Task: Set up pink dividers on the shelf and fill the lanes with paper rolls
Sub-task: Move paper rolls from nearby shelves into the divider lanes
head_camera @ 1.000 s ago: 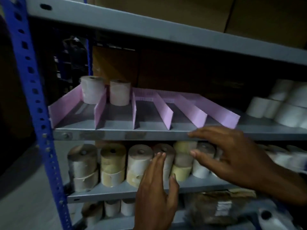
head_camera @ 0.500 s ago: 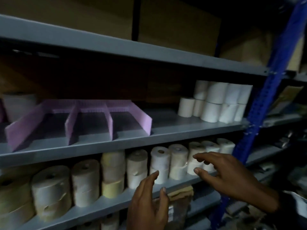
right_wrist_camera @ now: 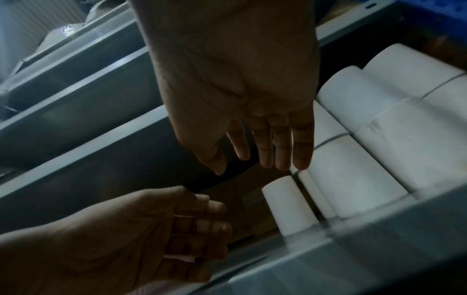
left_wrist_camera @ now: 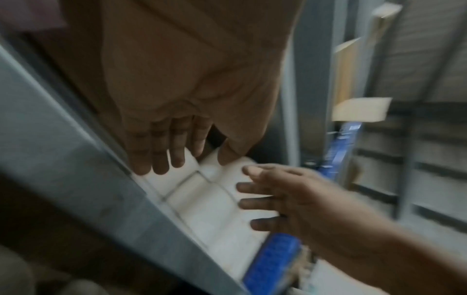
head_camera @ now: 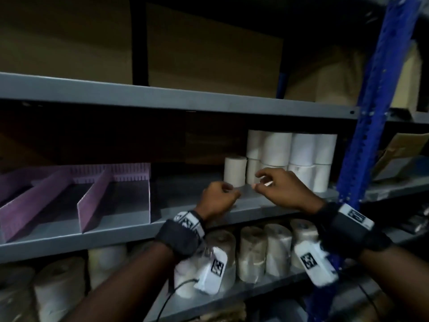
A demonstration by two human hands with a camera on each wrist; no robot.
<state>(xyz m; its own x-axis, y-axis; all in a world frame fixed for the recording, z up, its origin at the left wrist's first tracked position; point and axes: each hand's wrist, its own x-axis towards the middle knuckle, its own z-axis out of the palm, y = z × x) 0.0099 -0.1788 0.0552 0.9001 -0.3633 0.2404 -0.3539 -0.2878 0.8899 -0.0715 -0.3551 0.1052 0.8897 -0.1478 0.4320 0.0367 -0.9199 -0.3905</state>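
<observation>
Pink dividers (head_camera: pixel 92 196) stand in lanes on the left of the grey middle shelf (head_camera: pixel 274 209); the lanes in view hold nothing. White paper rolls (head_camera: pixel 299 149) are stacked at the shelf's right end, with one shorter roll (head_camera: pixel 235 170) in front left. My left hand (head_camera: pixel 228 190) hovers just before that short roll, fingers loosely curled, holding nothing I can make out. My right hand (head_camera: pixel 257 181) reaches toward the stack, fingers relaxed and empty. The right wrist view shows my right hand (right_wrist_camera: pixel 242 163) close to the rolls (right_wrist_camera: pixel 379 139) and the short roll (right_wrist_camera: pixel 288 207).
A blue perforated upright (head_camera: pixel 362 140) borders the rolls on the right. The upper shelf (head_camera: pixel 185 103) hangs low overhead and carries cardboard boxes (head_camera: pixel 209 54). The lower shelf holds several yellowish rolls (head_camera: pixel 253 252). Bare shelf lies between the dividers and the white rolls.
The view has swung right along the shelf. Both hands have risen from in front of the lower shelf to the middle shelf, close to the white rolls.
</observation>
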